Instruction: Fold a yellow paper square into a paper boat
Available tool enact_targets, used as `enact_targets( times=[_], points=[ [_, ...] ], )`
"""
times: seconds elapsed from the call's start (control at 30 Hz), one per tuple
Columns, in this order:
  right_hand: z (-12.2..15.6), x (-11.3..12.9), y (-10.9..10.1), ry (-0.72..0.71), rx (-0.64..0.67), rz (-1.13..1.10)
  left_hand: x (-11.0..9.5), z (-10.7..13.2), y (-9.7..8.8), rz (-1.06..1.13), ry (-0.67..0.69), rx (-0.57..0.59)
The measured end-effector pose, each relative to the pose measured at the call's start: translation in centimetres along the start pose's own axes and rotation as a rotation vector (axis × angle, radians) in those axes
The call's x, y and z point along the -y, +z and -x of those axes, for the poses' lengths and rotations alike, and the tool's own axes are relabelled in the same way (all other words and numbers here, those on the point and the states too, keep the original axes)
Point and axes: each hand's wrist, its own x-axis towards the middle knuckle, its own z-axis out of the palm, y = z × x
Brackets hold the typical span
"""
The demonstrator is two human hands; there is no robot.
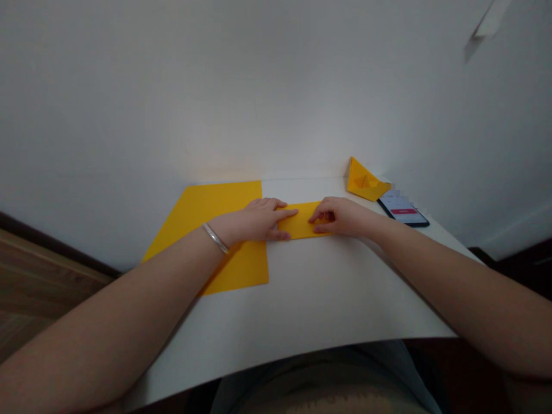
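A folded strip of yellow paper (pixel 299 229) lies flat on the white table. My left hand (pixel 263 219) presses on its left end, fingers stretched out and index finger pointing along the strip; a silvery bangle (pixel 215 237) circles that wrist. At the strip's right end, my right hand (pixel 342 217) has its fingers curled in, with fingertips and thumb on the paper. Part of the strip is hidden under both hands. Beneath my left forearm is a large flat yellow sheet (pixel 224 201).
A folded yellow paper boat (pixel 364 183) stands at the back right, against a phone (pixel 405 213) with its screen lit. The white table (pixel 328 287) meets a pale wall (pixel 259 86) at the back. Wooden furniture (pixel 38 282) is at the left.
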Motion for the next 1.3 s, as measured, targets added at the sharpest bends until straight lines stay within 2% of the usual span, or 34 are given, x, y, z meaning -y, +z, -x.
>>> enact_targets(
  times=[0.3, 0.4, 0.57, 0.73, 0.87, 1.03, 1.3],
  points=[
    [0.1, -0.2, 0.2, -0.001, -0.019, -0.005, -0.1, 0.1, -0.8, 0.094, 0.009, 0.043],
    [0.0, -0.2, 0.2, -0.005, -0.024, -0.006, -0.2, 0.2, -0.5, 0.053, 0.002, 0.039],
    [-0.2, 0.0, 0.1, -0.005, -0.018, 0.003, -1.3, 0.3, 0.2, 0.012, -0.009, -0.068],
    [-0.3, 0.6, 0.0, -0.006, -0.039, 0.043, -2.4, 0.1, 0.9, 0.119, -0.039, -0.069],
    [-0.2, 1.1, -0.1, -0.009, -0.042, 0.071, -2.3, 0.1, 1.0, 0.105, -0.028, -0.091],
    [-0.2, 1.3, -0.2, -0.005, -0.042, 0.089, -2.1, 0.2, 1.0, 0.121, -0.051, -0.039],
    [-0.3, 2.0, 0.1, -0.017, -0.066, 0.131, -2.1, 0.1, 1.4, 0.150, -0.060, -0.055]
  ],
)
